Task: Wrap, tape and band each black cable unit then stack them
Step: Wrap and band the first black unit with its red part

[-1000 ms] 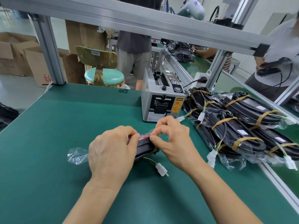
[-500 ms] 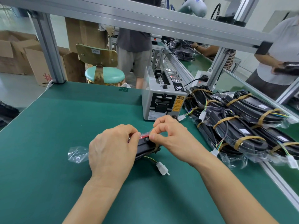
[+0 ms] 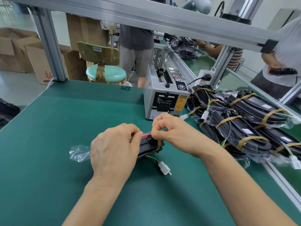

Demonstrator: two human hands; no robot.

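On the green bench mat (image 3: pixel 48 128) a black cable unit (image 3: pixel 147 146) lies near the middle, mostly hidden under the two hands. The left hand (image 3: pixel 114 150) covers its left part, fingers curled over it with thumb and forefinger pinching at its top edge; the right hand (image 3: pixel 171 129) pinches the same top edge from the other side, where a red strip and clear film show between the fingertips. A tan band (image 3: pixel 158 145) circles the unit's right end. Clear plastic wrap (image 3: pixel 78 152) sticks out to the left of the left hand, and a white connector (image 3: pixel 163 168) on a yellow-green wire lies on the mat just in front. Behind stands a grey tape dispenser (image 3: pixel 164 101), and to its right a stack of banded units (image 3: pixel 244 124) in plastic rests along the bench edge
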